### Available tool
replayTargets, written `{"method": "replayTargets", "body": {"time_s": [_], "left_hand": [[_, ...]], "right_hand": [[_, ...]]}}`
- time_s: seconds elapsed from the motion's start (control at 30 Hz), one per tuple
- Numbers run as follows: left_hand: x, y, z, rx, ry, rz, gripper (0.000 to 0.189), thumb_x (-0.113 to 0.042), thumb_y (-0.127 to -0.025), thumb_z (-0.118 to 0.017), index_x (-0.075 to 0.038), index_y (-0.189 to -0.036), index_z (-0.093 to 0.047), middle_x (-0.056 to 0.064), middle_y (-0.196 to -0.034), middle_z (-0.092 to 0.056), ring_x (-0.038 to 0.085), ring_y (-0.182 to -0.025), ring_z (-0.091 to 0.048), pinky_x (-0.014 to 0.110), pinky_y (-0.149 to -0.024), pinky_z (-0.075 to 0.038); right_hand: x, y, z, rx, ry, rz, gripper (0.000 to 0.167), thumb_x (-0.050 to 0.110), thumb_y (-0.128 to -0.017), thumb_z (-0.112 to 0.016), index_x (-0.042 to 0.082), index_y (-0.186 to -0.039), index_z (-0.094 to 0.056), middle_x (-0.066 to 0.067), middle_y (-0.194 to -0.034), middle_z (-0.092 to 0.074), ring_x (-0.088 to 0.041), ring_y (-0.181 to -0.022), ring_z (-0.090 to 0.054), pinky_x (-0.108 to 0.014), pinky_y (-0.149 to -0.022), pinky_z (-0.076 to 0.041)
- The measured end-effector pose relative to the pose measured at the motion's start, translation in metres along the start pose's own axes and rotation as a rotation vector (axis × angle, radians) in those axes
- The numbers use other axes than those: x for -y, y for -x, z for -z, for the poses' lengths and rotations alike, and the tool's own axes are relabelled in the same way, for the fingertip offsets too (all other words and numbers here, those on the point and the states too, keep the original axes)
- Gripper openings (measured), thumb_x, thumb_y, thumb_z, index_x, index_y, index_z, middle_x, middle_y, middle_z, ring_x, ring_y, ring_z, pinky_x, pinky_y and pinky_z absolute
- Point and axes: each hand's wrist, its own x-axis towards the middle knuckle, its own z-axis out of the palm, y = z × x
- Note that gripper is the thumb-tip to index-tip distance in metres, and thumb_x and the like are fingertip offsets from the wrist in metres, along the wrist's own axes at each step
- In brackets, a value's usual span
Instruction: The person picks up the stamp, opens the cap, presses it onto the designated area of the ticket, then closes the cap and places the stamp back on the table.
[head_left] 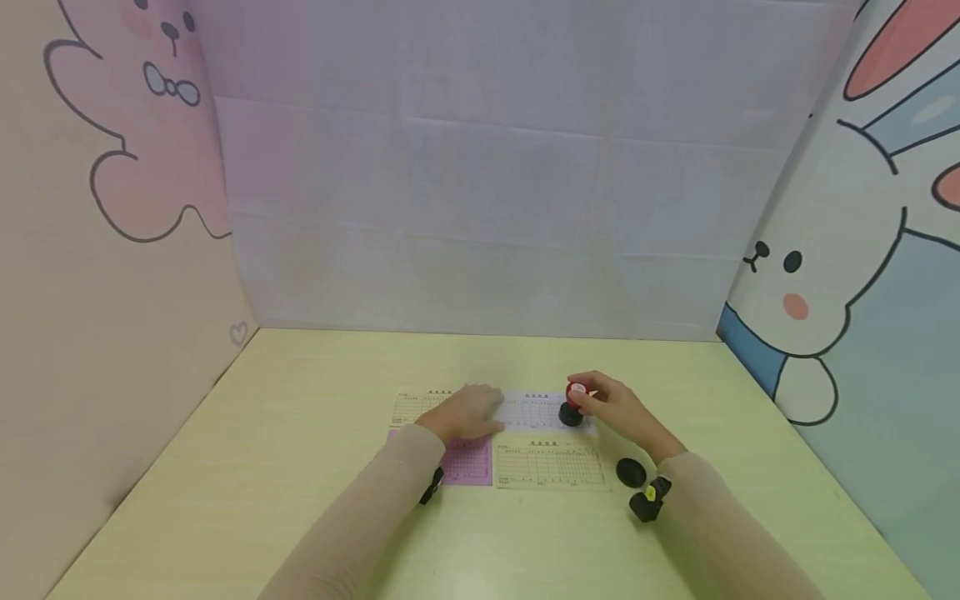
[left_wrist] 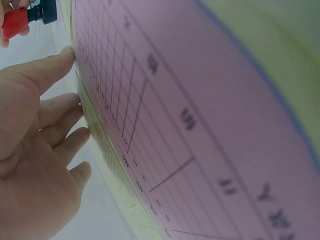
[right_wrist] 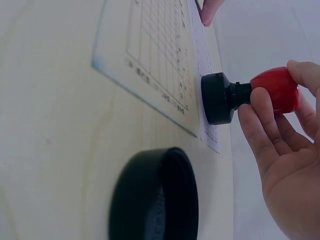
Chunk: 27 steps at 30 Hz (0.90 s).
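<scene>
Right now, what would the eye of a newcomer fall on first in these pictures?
Probably the red-handled stamp, which the right hand holds at the right end of the pale lilac sheet. Next, the large cartoon rabbit on the right wall, then the pink sheet, left of the front yellow sheet.

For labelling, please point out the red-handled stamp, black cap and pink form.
Red-handled stamp (right_wrist: 272, 84), right wrist view: red handle.
Black cap (right_wrist: 137, 190), right wrist view: outer wall.
Pink form (left_wrist: 195, 105), left wrist view: printed face.

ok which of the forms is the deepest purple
The near left form; the far right form is paler lilac, the far left form and near right form pale yellow.
</scene>
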Motion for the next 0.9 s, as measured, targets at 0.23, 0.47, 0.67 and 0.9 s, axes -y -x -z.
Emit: {"method": "replayTargets", "body": {"time_s": [0.23,0.47,0.67,0.9], "left_hand": [[-0.003,0.001,0.003,0.009,0.010,0.010,0.063,-0.036,-0.100,-0.061,0.001,-0.148,-0.045,0.015,-0.153,-0.044,0.031,-0.143,-0.037,0.043,-0.120,-0.022],[-0.002,0.002,0.003,0.007,0.012,0.014,0.063,-0.036,-0.099,-0.061,0.001,-0.148,-0.045,0.015,-0.152,-0.045,0.031,-0.143,-0.038,0.042,-0.120,-0.023],[-0.005,0.006,0.006,0.005,0.042,0.026,0.062,-0.034,-0.100,-0.061,0.001,-0.148,-0.044,0.015,-0.153,-0.043,0.031,-0.144,-0.035,0.043,-0.120,-0.021],[-0.005,0.006,0.006,-0.003,0.045,0.022,0.062,-0.033,-0.099,-0.062,0.001,-0.148,-0.045,0.015,-0.152,-0.045,0.031,-0.143,-0.037,0.044,-0.120,-0.022]], "right_hand": [[-0.005,-0.002,0.001,-0.003,0.010,-0.007,0.042,0.020,-0.101,-0.062,-0.005,-0.135,-0.055,-0.015,-0.111,-0.064,-0.030,-0.092,-0.065,-0.020,-0.080,-0.052],[-0.016,-0.007,-0.001,-0.008,0.022,0.007,0.045,0.026,-0.100,-0.064,-0.002,-0.135,-0.056,-0.013,-0.110,-0.064,-0.023,-0.090,-0.065,-0.022,-0.081,-0.053],[-0.014,-0.007,-0.001,0.000,0.026,0.000,0.046,0.025,-0.100,-0.064,-0.002,-0.136,-0.056,-0.011,-0.110,-0.064,-0.021,-0.090,-0.065,-0.022,-0.081,-0.053],[-0.014,-0.007,0.000,0.010,0.037,0.012,0.046,0.023,-0.101,-0.064,-0.005,-0.136,-0.054,-0.012,-0.109,-0.064,-0.021,-0.089,-0.065,-0.022,-0.080,-0.053]]}}
